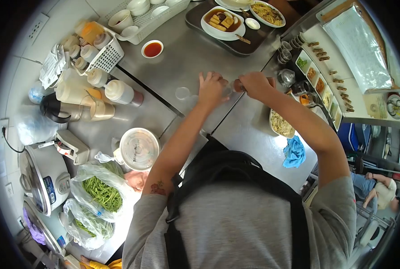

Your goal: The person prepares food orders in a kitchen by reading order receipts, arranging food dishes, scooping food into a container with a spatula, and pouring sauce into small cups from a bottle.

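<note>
My left hand (212, 88) is over the steel counter (164, 76), its fingers bent around a small clear cup (227, 91). Close beside it on the right, my right hand (256, 85) grips a small reddish-brown container (239, 85), tipped toward the clear cup. Another clear cup (182, 93) stands on the counter just left of my left hand. Farther up and to the left is a small white dish of red sauce (153, 49). What lies inside the clear cup is too small to tell.
A dark tray (195, 18) with plated food is at the top. Squeeze bottles (119, 92) and a white tub (139, 149) stand left. Right are a food container (281, 123), a blue cloth (294, 152) and ingredient trays (321, 85). Another person (381, 190) is far right.
</note>
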The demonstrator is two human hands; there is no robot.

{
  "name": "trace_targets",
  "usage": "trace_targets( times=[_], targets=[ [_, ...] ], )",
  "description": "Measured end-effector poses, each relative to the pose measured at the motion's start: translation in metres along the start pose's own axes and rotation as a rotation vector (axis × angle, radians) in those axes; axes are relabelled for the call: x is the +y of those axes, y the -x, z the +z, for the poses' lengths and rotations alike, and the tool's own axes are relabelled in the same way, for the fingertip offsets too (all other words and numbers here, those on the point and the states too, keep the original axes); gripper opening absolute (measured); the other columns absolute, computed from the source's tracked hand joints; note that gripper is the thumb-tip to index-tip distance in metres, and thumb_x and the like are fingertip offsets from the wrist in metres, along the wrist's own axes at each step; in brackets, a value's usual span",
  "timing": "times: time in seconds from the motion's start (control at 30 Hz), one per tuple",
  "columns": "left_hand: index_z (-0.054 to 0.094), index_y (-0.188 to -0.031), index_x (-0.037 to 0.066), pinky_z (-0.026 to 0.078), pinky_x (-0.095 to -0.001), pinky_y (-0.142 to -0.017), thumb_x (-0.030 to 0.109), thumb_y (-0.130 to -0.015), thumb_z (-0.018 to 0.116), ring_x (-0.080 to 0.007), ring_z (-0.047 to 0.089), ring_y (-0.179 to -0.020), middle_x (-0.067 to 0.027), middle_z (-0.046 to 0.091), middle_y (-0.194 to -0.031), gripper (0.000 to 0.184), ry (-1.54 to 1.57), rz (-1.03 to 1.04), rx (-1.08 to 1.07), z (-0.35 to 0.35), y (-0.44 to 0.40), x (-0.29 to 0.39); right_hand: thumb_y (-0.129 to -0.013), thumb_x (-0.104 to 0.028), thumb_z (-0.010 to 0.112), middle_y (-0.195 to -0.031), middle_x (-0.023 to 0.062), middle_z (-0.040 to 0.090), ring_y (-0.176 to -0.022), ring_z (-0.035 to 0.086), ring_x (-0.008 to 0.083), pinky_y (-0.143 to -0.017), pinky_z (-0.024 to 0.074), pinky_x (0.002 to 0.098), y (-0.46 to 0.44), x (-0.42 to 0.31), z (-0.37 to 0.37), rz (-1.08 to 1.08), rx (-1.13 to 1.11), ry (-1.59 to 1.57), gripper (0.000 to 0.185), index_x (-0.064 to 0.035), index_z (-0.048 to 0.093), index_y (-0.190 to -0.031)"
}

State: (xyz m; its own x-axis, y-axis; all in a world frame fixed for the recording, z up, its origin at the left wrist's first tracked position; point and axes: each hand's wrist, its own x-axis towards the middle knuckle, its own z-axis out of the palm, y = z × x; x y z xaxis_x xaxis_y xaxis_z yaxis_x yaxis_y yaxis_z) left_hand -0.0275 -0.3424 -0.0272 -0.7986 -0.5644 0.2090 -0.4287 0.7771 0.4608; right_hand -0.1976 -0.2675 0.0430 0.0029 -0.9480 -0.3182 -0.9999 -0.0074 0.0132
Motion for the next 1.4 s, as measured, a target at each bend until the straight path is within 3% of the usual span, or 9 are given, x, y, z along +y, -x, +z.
trace_targets(
  times=[0.23,0.33,0.53,0.73,0.9,1.1,1.23,1.33,1.4],
  targets=[
    [0.070,-0.095,0.023,0.024,-0.0581,-0.104,0.027,-0.049,0.086,-0.0227,0.047,-0.113,0.0007,0.059,-0.107,0.049,0.037,0.002,0.030,0.000,-0.002,-0.004,-0.061,-0.001,0.068,-0.075,0.0108,0.066,-0.075,0.066,0.0284,-0.066,0.0517,0.0371,-0.007,-0.012,-0.005,-0.032,0.008,0.147,0.020,-0.0068,0.063,-0.080],
    [0.070,-0.094,0.023,0.022,-0.0590,-0.105,0.027,-0.048,0.086,-0.0229,0.045,-0.115,0.0008,0.059,-0.107,0.049,0.053,-0.022,0.029,0.001,-0.001,-0.006,-0.064,-0.005,0.068,-0.076,0.0080,0.066,-0.079,0.067,0.0254,-0.066,0.0530,0.0339,-0.010,-0.013,-0.007,-0.032,-0.012,0.190,0.009,-0.0130,0.068,-0.069],
    [0.070,-0.096,0.023,0.020,-0.0597,-0.106,0.029,-0.048,0.087,-0.0236,0.043,-0.118,0.0003,0.059,-0.108,0.051,0.078,-0.043,0.043,0.003,0.002,-0.008,-0.062,-0.005,0.069,-0.079,0.0099,0.067,-0.081,0.067,0.0247,-0.066,0.0533,0.0330,-0.011,-0.013,-0.002,-0.013,0.004,0.239,0.011,-0.0111,0.069,-0.071],
    [0.070,-0.096,0.023,0.021,-0.0579,-0.107,0.029,-0.047,0.087,-0.0222,0.045,-0.116,0.0012,0.059,-0.105,0.052,0.094,-0.080,0.053,0.002,0.002,-0.008,-0.065,0.000,0.064,-0.078,0.0121,0.065,-0.080,0.065,0.0300,-0.068,0.0515,0.0389,-0.003,-0.007,0.001,-0.015,0.026,0.152,0.018,-0.0073,0.065,-0.082],
    [0.067,-0.105,0.021,0.020,-0.0576,-0.107,0.028,-0.048,0.088,-0.0245,0.042,-0.119,-0.0025,0.057,-0.112,0.061,0.103,-0.087,-0.019,-0.007,0.004,-0.007,-0.062,-0.005,0.071,-0.085,0.0159,0.066,-0.084,0.064,0.0340,-0.071,0.0517,0.0401,0.005,-0.004,0.011,0.082,0.091,-0.040,0.029,-0.0061,0.066,-0.091],
    [0.059,-0.116,0.020,0.024,-0.0554,-0.105,0.024,-0.050,0.087,-0.0268,0.044,-0.117,-0.0065,0.050,-0.121,0.072,0.195,-0.127,0.314,-0.049,0.035,0.008,-0.055,-0.018,0.081,-0.093,0.0130,0.067,-0.085,0.064,0.0263,-0.079,0.0499,0.0336,0.015,0.007,-0.013,0.130,0.146,-0.603,0.056,-0.0054,0.063,-0.107],
    [0.061,-0.112,0.016,0.035,-0.0487,-0.095,0.016,-0.060,0.081,-0.0287,0.049,-0.111,-0.0069,0.057,-0.112,0.056,0.349,-0.231,0.329,-0.081,0.073,0.018,-0.060,-0.023,0.084,-0.095,0.0068,0.066,-0.087,0.061,0.0154,-0.083,0.0476,0.0295,-0.045,-0.028,-0.092,-0.097,0.409,-0.867,0.062,-0.0015,0.060,-0.112],
    [0.062,-0.109,0.011,0.044,-0.0398,-0.088,0.009,-0.070,0.074,-0.0276,0.057,-0.100,-0.0098,0.062,-0.102,0.041,0.629,-0.156,0.270,-0.088,0.092,0.020,-0.066,-0.021,0.083,-0.103,0.0034,0.063,-0.090,0.060,0.0109,-0.081,0.0486,0.0268,-0.097,-0.099,-0.190,-0.324,0.469,-1.228,0.061,-0.0023,0.057,-0.118],
    [0.061,-0.110,0.010,0.047,-0.0358,-0.082,0.004,-0.073,0.070,-0.0242,0.061,-0.092,-0.0096,0.063,-0.098,0.038,0.825,-0.107,0.206,-0.099,0.105,0.024,-0.064,-0.023,0.083,-0.097,0.0038,0.067,-0.083,0.063,0.0127,-0.076,0.0506,0.0268,-0.150,-0.139,-0.237,-0.548,0.747,-0.978,0.052,-0.0077,0.063,-0.110]
  ],
)
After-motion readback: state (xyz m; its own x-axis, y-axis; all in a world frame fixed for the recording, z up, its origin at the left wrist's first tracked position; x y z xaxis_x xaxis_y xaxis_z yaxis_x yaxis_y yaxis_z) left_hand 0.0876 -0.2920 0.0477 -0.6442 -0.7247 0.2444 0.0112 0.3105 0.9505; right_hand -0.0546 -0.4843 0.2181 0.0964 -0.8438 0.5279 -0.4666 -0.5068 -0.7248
